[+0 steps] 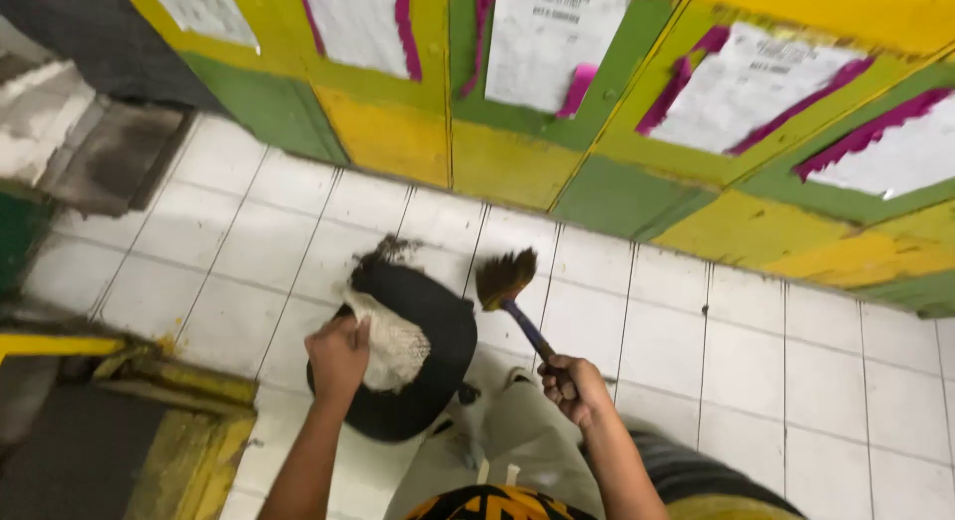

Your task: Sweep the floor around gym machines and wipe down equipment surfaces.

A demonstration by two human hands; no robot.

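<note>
Dustpan: black, resting on the white tiled floor near the centre of the view, its far lip at 12 o'clock carrying a small heap of dark debris.
Cloth: off-white, woven, lying across the dustpan's left half, at 3 o'clock from the left hand.
Left hand: fingers curled shut over the near edge of the cloth and the dustpan's left rim; forearm enters from 6 o'clock.
Brush: brown bristles at 12 o'clock end, blue handle running to 5 o'clock; bristles sit just beside the dustpan's right edge.
Right hand: fist closed around the lower end of the brush handle, at 3 o'clock from the dustpan.
Trouser leg: pale, between the two forearms.
Panels: green and yellow, along 12 o'clock, bearing white sheets with magenta strips.
</note>
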